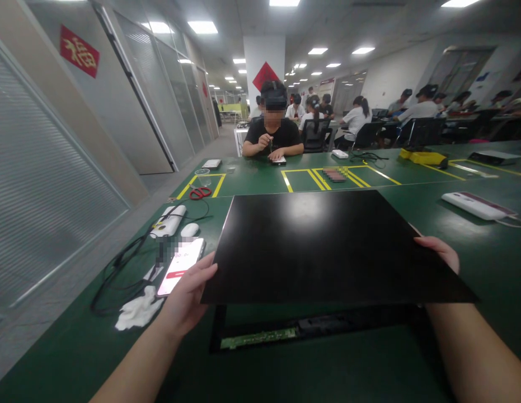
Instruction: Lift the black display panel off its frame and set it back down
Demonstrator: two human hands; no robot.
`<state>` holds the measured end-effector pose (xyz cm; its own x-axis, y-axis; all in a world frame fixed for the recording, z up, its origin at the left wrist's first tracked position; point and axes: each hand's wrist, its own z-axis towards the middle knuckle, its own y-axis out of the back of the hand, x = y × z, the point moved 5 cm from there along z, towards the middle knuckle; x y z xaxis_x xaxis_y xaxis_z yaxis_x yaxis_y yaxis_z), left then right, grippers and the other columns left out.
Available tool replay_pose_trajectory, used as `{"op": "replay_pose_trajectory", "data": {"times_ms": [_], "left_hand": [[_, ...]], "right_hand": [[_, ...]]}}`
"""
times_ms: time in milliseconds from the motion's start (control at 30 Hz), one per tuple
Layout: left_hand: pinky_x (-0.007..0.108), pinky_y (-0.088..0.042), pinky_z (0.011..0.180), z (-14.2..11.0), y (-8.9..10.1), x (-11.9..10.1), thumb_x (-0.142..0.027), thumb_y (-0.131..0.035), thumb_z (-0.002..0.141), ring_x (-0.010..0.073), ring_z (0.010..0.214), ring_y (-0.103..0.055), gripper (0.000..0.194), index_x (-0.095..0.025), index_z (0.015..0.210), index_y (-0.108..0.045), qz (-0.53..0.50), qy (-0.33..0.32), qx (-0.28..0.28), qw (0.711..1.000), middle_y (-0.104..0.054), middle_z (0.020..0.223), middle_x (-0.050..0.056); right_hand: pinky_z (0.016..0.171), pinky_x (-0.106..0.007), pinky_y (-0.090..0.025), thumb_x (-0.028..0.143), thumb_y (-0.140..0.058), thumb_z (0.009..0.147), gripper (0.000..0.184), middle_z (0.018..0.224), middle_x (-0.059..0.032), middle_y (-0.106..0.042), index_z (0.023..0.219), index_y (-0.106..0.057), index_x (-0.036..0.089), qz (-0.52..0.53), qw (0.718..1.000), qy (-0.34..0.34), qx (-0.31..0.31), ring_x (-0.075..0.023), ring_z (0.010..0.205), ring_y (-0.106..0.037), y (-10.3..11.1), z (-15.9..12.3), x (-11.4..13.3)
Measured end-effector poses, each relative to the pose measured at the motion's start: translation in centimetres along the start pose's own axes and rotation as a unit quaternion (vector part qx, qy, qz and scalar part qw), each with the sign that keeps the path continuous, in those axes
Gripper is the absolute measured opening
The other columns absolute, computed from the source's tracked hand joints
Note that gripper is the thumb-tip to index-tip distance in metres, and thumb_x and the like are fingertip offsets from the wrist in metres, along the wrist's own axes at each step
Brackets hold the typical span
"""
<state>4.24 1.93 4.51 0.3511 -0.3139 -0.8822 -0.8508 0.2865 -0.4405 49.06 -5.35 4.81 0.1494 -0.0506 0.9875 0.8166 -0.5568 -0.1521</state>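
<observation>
I hold a large glossy black flat panel (327, 246) level above the green table (75, 347). My left hand (188, 296) grips its near left corner, thumb on the edge. My right hand (440, 252) clasps the right edge, fingers mostly hidden under the panel. Beneath the panel lies a black frame (218, 330) with a green circuit strip (260, 337) along its near side.
Left of the panel lie a lit phone (180, 271), a white cloth (136, 313), black cables (117, 268), a white mouse (189, 229) and red scissors (200, 192). A white power strip (474, 205) lies at right. A person (273, 137) sits across; others sit behind.
</observation>
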Motion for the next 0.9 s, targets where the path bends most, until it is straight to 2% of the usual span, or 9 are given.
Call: {"op": "replay_pose_trajectory", "data": {"times_ms": [100, 200, 367, 500, 600, 733, 833, 900], "left_hand": [[0.042, -0.057, 0.093, 0.0, 0.1, -0.4, -0.029, -0.08, 0.072, 0.0358, 0.109, -0.071, 0.039, -0.02, 0.111, -0.078, -0.004, -0.022, 0.0, 1.0, -0.079, 0.11, 0.009], [0.043, -0.056, 0.094, -0.3, 0.3, -0.7, -0.028, -0.083, 0.067, 0.0372, 0.108, -0.071, 0.043, -0.018, 0.108, -0.078, -0.005, -0.044, -0.021, 0.999, -0.079, 0.108, 0.01], [0.041, -0.059, 0.089, -1.4, 0.4, -1.0, -0.023, -0.082, 0.063, 0.0338, 0.103, -0.073, 0.049, -0.022, 0.111, -0.074, -0.019, -0.06, -0.065, 0.996, -0.079, 0.108, 0.007], [0.034, -0.061, 0.076, -1.9, 0.4, -1.2, -0.02, -0.081, 0.063, 0.0281, 0.091, -0.075, 0.041, -0.024, 0.103, -0.074, -0.035, -0.061, -0.092, 0.993, -0.079, 0.1, 0.003], [0.033, -0.06, 0.074, -1.9, 0.3, -1.4, -0.02, -0.08, 0.063, 0.0277, 0.09, -0.075, 0.042, -0.024, 0.104, -0.073, -0.043, -0.066, -0.101, 0.992, -0.079, 0.101, 0.003], [0.033, -0.061, 0.077, -1.8, 0.4, -1.5, -0.021, -0.075, 0.067, 0.0263, 0.096, -0.073, 0.056, -0.028, 0.121, -0.069, -0.053, -0.085, -0.129, 0.987, -0.076, 0.118, 0.002], [0.034, -0.06, 0.081, -1.7, 0.6, -1.5, -0.022, -0.073, 0.069, 0.0275, 0.103, -0.072, 0.064, -0.028, 0.132, -0.065, -0.053, -0.085, -0.129, 0.987, -0.072, 0.128, 0.002], [0.035, -0.06, 0.083, -1.5, 0.7, -1.5, -0.023, -0.072, 0.07, 0.03, 0.107, -0.07, 0.067, -0.027, 0.136, -0.063, -0.044, -0.083, -0.12, 0.988, -0.073, 0.128, 0.003]], "right_hand": [[0.101, -0.047, -0.053, 0.034, -0.054, 0.078, 0.051, 0.126, -0.0043, -0.071, 0.127, -0.066, 0.029, 0.034, 0.999, -0.034, 0.001, -0.0318, 0.118, -0.065, 0.8, 1.1, -1.1], [0.099, -0.041, -0.054, 0.028, -0.058, 0.075, 0.054, 0.131, -0.0028, -0.069, 0.128, -0.065, 0.029, 0.019, 0.998, -0.059, 0.034, -0.0295, 0.118, -0.066, 1.0, 1.7, -1.5], [0.091, -0.041, -0.058, 0.017, -0.066, 0.067, 0.056, 0.119, -0.0044, -0.074, 0.122, -0.069, 0.027, 0.007, 0.983, -0.138, 0.124, -0.0295, 0.105, -0.071, -0.7, 1.4, -2.8], [0.077, -0.028, -0.06, 0.011, -0.07, 0.065, 0.044, 0.104, -0.0079, -0.077, 0.108, -0.073, 0.021, -0.032, 0.982, -0.163, 0.087, -0.0223, 0.088, -0.074, -0.9, 1.8, -4.3], [0.064, -0.022, -0.058, 0.009, -0.07, 0.069, 0.041, 0.09, -0.0089, -0.077, 0.109, -0.069, 0.017, -0.05, 0.985, -0.159, 0.05, -0.0173, 0.076, -0.073, -0.6, 2.2, -4.7], [0.056, -0.022, -0.057, 0.008, -0.065, 0.076, 0.042, 0.083, -0.009, -0.076, 0.116, -0.059, 0.018, -0.047, 0.989, -0.14, 0.021, -0.0164, 0.067, -0.071, -0.4, 2.2, -4.3], [0.059, -0.026, -0.059, 0.009, -0.063, 0.078, 0.04, 0.089, -0.0125, -0.077, 0.116, -0.054, 0.019, -0.059, 0.989, -0.135, 0.021, -0.0196, 0.072, -0.073, -0.7, 2.0, -4.0], [0.061, -0.028, -0.059, 0.011, -0.063, 0.078, 0.038, 0.09, -0.0136, -0.077, 0.114, -0.053, 0.019, -0.068, 0.989, -0.133, 0.014, -0.0219, 0.075, -0.074, -0.8, 2.0, -4.0]]}}
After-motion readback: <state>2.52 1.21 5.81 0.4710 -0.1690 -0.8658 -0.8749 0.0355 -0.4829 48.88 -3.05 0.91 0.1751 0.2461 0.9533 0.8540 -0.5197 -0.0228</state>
